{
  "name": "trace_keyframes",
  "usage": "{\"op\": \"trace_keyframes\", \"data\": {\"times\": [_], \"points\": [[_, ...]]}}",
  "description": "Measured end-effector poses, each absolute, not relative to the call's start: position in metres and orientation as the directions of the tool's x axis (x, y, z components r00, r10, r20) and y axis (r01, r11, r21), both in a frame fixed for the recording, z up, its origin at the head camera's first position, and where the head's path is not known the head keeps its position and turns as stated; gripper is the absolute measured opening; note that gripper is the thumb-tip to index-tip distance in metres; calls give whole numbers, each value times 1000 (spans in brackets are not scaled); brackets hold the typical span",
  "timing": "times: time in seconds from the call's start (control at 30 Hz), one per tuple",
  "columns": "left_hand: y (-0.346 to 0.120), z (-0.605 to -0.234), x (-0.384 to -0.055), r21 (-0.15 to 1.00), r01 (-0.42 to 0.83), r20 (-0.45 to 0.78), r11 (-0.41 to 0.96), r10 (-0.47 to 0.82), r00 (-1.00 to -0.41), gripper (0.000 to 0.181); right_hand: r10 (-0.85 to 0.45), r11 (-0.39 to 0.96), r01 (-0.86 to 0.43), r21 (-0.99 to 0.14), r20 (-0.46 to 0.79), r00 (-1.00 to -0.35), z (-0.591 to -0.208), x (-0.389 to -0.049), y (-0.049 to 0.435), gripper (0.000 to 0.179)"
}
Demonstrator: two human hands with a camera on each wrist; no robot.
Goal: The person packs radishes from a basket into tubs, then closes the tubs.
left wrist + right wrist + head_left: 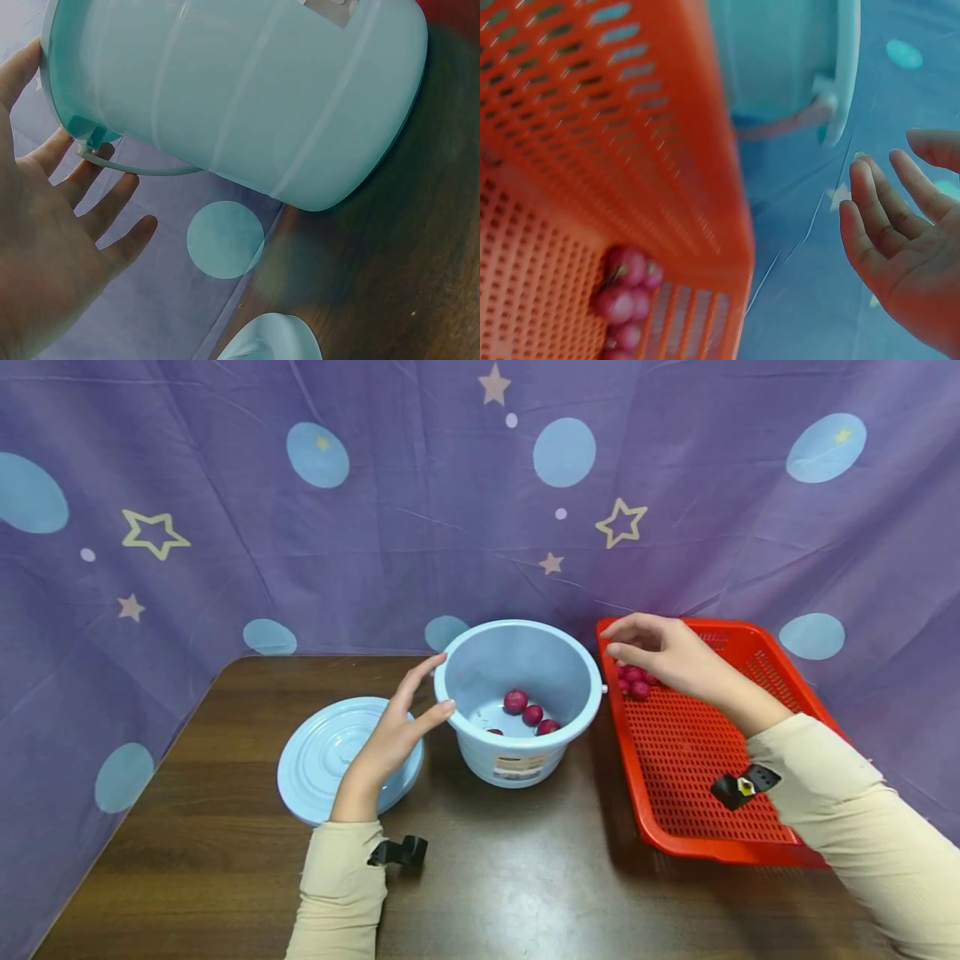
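Note:
A light blue bucket (476,758) stands upright on the table with several red radishes (515,701) on its bottom. My left hand (386,739) is at the bucket's left side, thumb and fingers spread at the rim; in the left wrist view its fingers are extended near the handle (161,172). Over the near-left corner of the red basket's far end, my right hand (671,656) hovers with loosely bent fingers and nothing in them. Below it, more radishes (639,690) lie clustered in the red basket (637,793), also visible as radishes (619,304) in the right wrist view.
A round light blue lid (318,752) lies flat on the wooden table (225,860), left of the bucket and partly behind my left forearm. A purple curtain (450,527) with stars and dots hangs behind the table. The basket stands close to the bucket's right side.

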State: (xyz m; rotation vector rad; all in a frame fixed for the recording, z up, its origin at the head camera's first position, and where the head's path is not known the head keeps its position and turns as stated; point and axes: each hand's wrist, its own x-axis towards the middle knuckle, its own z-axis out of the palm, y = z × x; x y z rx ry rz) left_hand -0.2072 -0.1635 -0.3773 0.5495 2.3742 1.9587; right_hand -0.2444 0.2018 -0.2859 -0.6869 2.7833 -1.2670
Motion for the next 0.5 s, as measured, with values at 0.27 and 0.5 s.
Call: {"op": "trace_keyframes", "data": {"times": [0.27,0.5], "points": [[-164,-378,-209,953,260,211,155,278,-937,64,-316,634,-331,-699,158,-936,-305,-256,226,25],[-162,-378,-210,953,257,208,157,275,-939,64,-345,669,-331,-666,116,-931,-329,-275,247,28]]}}
